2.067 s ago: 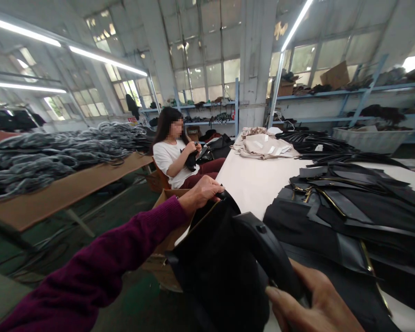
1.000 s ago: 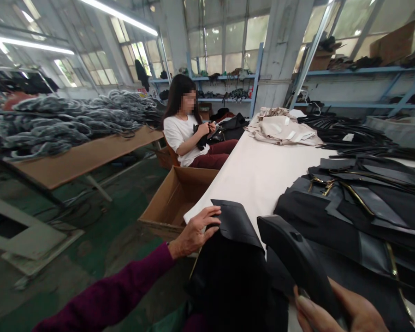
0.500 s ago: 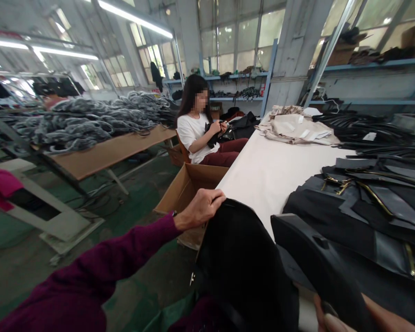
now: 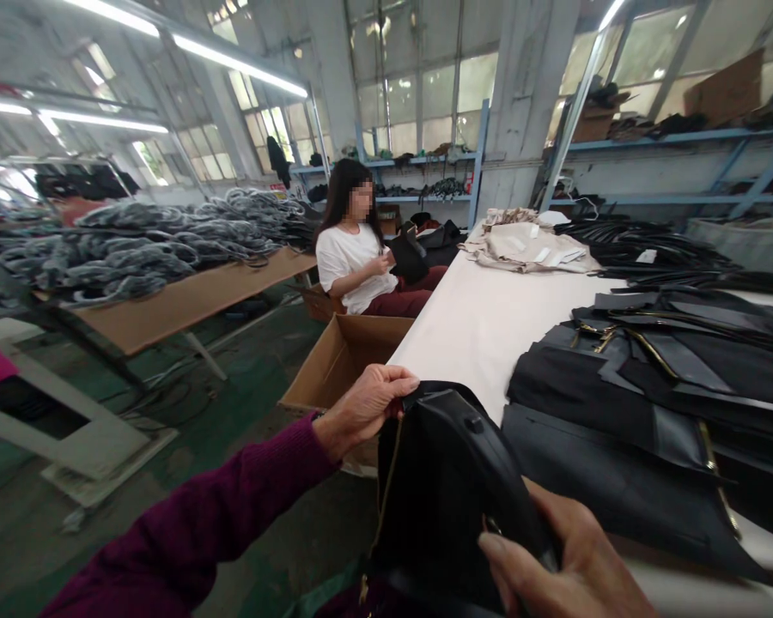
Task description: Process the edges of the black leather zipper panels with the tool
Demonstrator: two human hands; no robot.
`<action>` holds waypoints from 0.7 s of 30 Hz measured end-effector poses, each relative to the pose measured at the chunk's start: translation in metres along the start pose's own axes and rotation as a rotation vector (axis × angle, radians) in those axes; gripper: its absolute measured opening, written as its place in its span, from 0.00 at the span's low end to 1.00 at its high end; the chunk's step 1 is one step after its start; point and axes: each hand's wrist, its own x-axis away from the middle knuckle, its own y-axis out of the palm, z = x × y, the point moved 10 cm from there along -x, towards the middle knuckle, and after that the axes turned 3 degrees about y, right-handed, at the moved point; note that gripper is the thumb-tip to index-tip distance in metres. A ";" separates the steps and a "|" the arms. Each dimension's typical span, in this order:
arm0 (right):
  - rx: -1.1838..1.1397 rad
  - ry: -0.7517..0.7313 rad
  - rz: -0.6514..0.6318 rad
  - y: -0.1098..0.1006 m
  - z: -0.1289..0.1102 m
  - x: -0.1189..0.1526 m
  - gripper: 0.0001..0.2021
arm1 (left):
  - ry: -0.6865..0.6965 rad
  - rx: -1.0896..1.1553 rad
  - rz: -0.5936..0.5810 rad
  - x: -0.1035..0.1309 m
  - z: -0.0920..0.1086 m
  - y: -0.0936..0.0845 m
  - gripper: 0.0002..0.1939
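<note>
My left hand (image 4: 368,405) pinches the top edge of a black bag piece (image 4: 418,498) between thumb and fingers, beside the table's edge. A brass-coloured zipper (image 4: 392,472) runs down the left side of this piece. My right hand (image 4: 567,558) is closed around a curved, smooth black bag panel (image 4: 480,429), whose far end lies over the bag piece close to my left fingertips. A small metal zipper pull (image 4: 489,524) shows near my right thumb. The lower parts of both pieces run out of view or into dark shadow.
Black bag pieces (image 4: 593,463) with gold zippers lie on the white table (image 4: 464,318) at right. Beige fabric (image 4: 528,245) sits farther back. A cardboard box (image 4: 322,369) stands left of the table, near a seated person (image 4: 354,266). Grey bundles (image 4: 167,232) cover another table.
My right hand has swung up and left, bringing the curved panel over the black bag piece. My left hand keeps its pinch at the edge. The view has turned slightly right.
</note>
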 end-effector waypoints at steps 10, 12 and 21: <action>0.051 -0.059 0.003 -0.023 -0.006 -0.007 0.14 | -0.073 0.145 0.032 0.002 -0.022 -0.002 0.13; 0.063 -0.015 -0.016 -0.017 0.001 -0.003 0.12 | -0.069 0.149 0.026 0.001 -0.025 -0.001 0.13; -0.049 -0.004 0.040 -0.023 0.001 -0.010 0.10 | 0.043 0.005 0.110 -0.007 0.015 -0.029 0.10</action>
